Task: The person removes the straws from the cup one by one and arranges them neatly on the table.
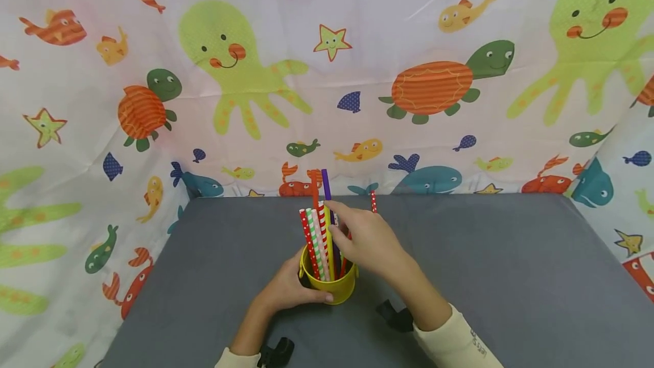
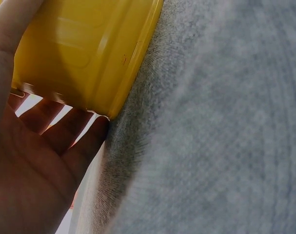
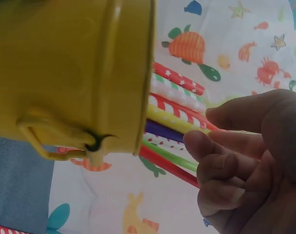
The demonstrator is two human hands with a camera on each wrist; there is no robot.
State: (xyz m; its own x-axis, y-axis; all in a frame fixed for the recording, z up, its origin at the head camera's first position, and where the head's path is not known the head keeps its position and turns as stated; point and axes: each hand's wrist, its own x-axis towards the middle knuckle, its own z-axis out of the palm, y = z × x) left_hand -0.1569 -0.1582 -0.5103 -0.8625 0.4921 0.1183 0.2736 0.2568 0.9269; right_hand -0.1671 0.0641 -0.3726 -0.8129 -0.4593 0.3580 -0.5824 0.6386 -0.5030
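Note:
A small yellow bucket (image 1: 334, 291) stands on the grey table, holding several straws. Among them are a red one with white marks (image 1: 309, 243), a green-and-white striped one (image 1: 318, 243), a yellow one (image 1: 330, 249) and a purple one (image 1: 326, 183). My left hand (image 1: 291, 285) grips the bucket from the left, its thumb across the front and its fingers around the far side. At the upper part of the straws is my right hand (image 1: 368, 237). In the right wrist view its thumb and index fingertips are apart beside the straws, and the other fingers are bent.
A red straw with white dots (image 1: 374, 202) lies on the grey table (image 1: 485, 277) behind my right hand, which partly hides it. Sea-animal printed cloth (image 1: 286, 78) hangs at the back and both sides. Each wrist wears a black device (image 1: 278, 352).

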